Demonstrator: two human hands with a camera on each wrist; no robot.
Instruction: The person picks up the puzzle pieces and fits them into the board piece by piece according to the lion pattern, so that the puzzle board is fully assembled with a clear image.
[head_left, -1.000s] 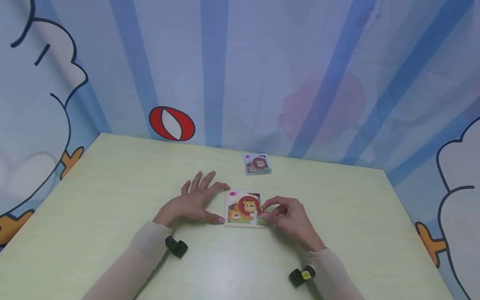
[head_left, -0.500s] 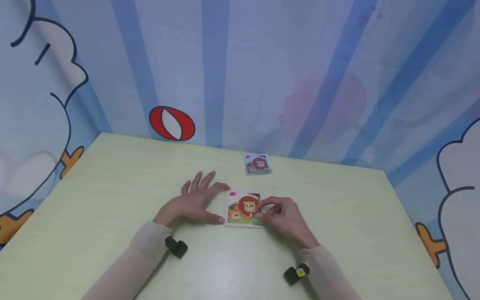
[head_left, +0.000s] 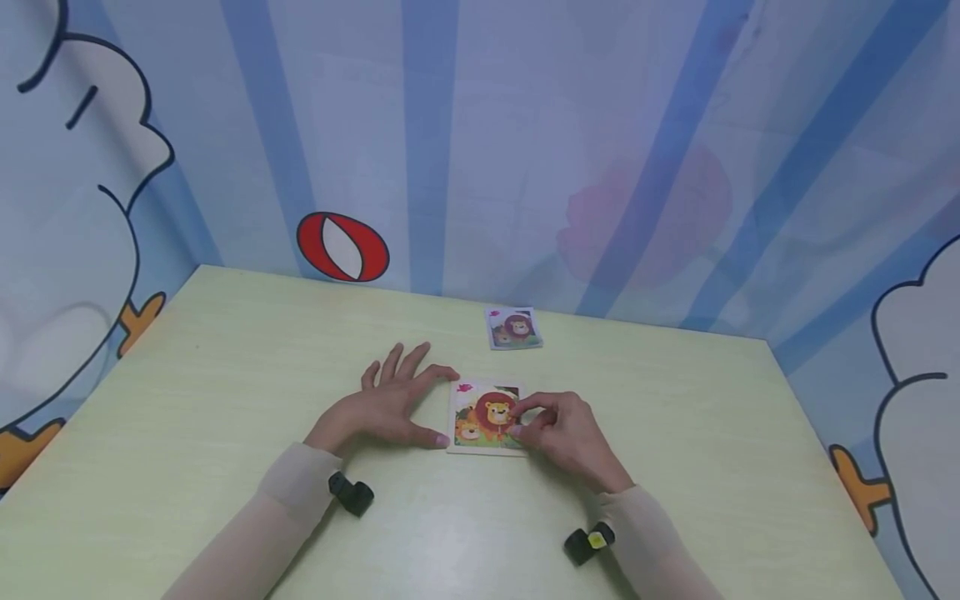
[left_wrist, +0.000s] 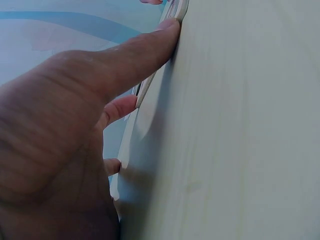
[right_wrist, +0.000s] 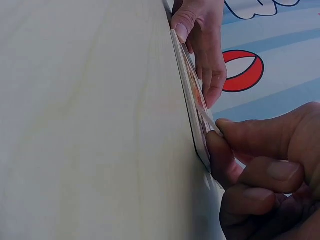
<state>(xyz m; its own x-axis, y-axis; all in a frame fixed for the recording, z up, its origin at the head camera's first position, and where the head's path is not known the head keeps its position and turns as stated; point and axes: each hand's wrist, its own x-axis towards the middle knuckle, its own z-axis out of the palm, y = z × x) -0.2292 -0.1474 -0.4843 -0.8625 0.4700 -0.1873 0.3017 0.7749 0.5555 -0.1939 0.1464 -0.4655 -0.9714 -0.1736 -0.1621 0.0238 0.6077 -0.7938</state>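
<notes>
A square lion jigsaw puzzle [head_left: 480,421] in a pale frame lies flat on the table before the person. At its left edge, the left hand [head_left: 386,408] presses thumb and index finger near two corners; its other fingers spread out over the table. The right hand [head_left: 570,433] pinches a thin puzzle piece [right_wrist: 212,123] between thumb and index finger at the puzzle's right side. In the right wrist view the piece stands tilted, its lower edge at the puzzle's surface. Most of its picture is hidden by the fingertips.
Behind the puzzle, a small card [head_left: 514,328] with the same lion picture lies near the table's far edge. The light wooden table [head_left: 675,433] meets a blue striped cloth backdrop [head_left: 495,150] at the back and sides.
The right hand has moved a little left with the pinched piece, further over the puzzle, and the gap at the lower right has narrowed. The left hand stays in place.
</notes>
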